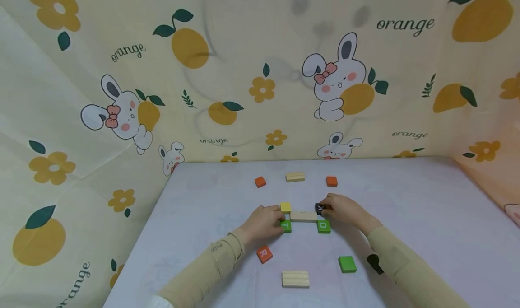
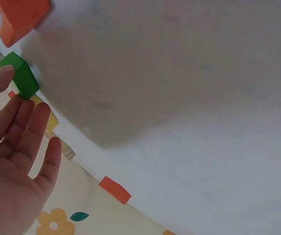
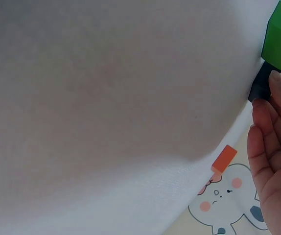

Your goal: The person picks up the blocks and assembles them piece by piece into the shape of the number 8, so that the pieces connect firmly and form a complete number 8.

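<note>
My left hand pinches a green block marked T between thumb and fingers; the left wrist view shows the thumb against that green block. A yellow block lies just beyond it. My right hand pinches a black lettered block, whose dark side appears between thumb and index finger in the right wrist view. Between the hands lies a pale wooden plank. A green block marked D sits by the plank's right end, nearer me than the black block.
At the back lie two orange blocks and a wooden plank between them. Nearer me are an orange block marked R, a grooved wooden piece and a green block. A printed cloth rises behind the white table.
</note>
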{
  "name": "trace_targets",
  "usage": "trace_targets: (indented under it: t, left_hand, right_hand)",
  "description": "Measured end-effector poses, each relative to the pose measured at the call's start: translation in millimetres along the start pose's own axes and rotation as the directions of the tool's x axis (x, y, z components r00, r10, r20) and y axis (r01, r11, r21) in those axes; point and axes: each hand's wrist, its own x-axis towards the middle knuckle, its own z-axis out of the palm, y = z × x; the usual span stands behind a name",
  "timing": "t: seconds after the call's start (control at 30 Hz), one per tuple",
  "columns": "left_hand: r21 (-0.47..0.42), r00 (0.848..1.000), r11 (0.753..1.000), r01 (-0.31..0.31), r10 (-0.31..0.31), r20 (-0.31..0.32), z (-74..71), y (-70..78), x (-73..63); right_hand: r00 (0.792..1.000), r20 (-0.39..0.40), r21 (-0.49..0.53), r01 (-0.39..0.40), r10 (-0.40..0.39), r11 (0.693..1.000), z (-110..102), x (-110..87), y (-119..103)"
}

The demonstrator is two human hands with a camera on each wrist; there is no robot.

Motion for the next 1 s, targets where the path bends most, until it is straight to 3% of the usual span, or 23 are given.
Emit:
trace_targets:
  t: [0.77,1.0]
  left_hand:
    - [0.008,1.000,1.000,0.012,-0.012,0.015,3.1,0.6,0.5]
    - [-0.079,0.998,0.995,0.056,-0.053,0.037,-3.0,0.5,4.0]
  right_hand:
    - [0.998,0.022,0.077,-0.061,0.059,0.995,1.9,-0.5,1.8]
    - [0.999,0.014,0.080,-0.045,0.044,0.996,0.3,-1.2,1.6]
